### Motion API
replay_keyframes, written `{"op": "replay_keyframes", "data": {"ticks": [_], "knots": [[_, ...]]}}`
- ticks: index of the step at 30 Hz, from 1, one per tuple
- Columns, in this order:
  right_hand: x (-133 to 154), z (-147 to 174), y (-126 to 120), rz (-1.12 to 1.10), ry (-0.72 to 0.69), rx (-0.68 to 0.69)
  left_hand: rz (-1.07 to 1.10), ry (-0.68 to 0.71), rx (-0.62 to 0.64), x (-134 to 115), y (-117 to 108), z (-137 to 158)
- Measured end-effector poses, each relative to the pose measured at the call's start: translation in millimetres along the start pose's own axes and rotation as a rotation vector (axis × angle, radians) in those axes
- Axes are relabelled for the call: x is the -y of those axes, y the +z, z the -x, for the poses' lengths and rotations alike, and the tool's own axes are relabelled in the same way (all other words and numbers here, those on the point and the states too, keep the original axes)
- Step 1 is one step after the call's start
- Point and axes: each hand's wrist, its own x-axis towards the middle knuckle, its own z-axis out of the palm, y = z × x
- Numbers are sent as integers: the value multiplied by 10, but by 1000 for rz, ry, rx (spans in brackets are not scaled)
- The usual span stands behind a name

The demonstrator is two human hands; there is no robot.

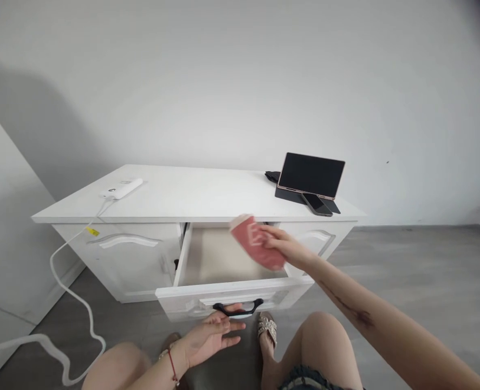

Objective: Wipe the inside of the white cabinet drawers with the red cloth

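Observation:
My right hand (283, 245) pinches a red cloth piece (253, 238) with a pale edge and white lettering. Motion blurs the cloth, so its exact kind is unclear. It hangs above the right side of a pulled-out white drawer (232, 290), whose pale bottom shows bare in the visible part. My left hand (211, 337) is just below the drawer's black handle (239, 310), palm up, fingers stretched and apart. One fingertip reaches behind the handle; whether it touches is hard to tell.
The drawer belongs to a white cabinet (199, 189) against the wall. On its top stand a tablet (312, 174) in a case, a phone (316, 205), a black item (272, 176) and a white power strip (122, 189). A white cable (77, 295) hangs down at left.

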Motion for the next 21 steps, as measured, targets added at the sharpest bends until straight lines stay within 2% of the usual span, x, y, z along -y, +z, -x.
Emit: {"op": "replay_keyframes", "data": {"ticks": [3,5,7,10,13,15,18,21], "knots": [[1,-389,581,630,-210,467,-32,12,0,5,15,-6],[-117,-568,870,931,-213,697,-38,27,-13,11,3,-19],[-305,-672,1068,1009,-202,904,-39,33,-17,13,-10,-31],[-618,-721,1221,874,-234,1120,-55,16,-30,15,-15,-48],[-847,-711,1269,761,-259,1166,-88,-23,-28,55,-6,-91],[-925,-689,1274,773,-275,1140,-85,-66,34,112,1,-144],[-945,-638,1269,853,-294,1073,-31,-154,137,212,7,-240],[-906,-588,1270,1031,-368,1053,56,-138,112,269,11,-318]]}}
